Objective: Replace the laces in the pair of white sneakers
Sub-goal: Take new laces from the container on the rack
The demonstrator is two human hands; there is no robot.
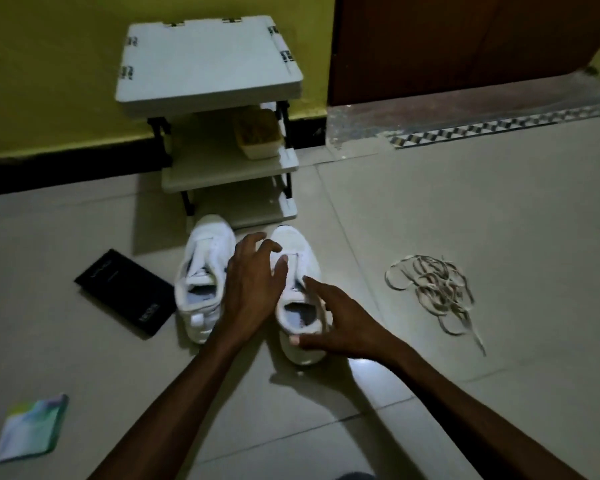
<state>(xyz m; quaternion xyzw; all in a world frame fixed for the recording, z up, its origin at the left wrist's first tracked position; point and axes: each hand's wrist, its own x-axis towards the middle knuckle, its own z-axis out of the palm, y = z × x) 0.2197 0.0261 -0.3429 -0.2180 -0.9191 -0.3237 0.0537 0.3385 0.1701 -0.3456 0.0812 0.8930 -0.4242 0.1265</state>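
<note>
Two white sneakers stand side by side on the tiled floor, toes pointing away from me: the left sneaker (201, 278) and the right sneaker (300, 251). Neither shows a lace in its eyelets. My left hand (253, 282) reaches between them with fingers spread, its fingertips touching the tongue area of the right sneaker. My right hand (340, 320) lies at that sneaker's heel, thumb against the back and index finger stretched along the collar. A loose pile of pale laces (433, 289) lies on the floor to the right, apart from both hands.
A white three-tier shoe rack (208, 60) stands against the yellow wall just beyond the sneakers. A black box (125, 292) lies left of them, and a pale packet (32, 427) sits at the near left. A brown door (465, 39) is at the back right.
</note>
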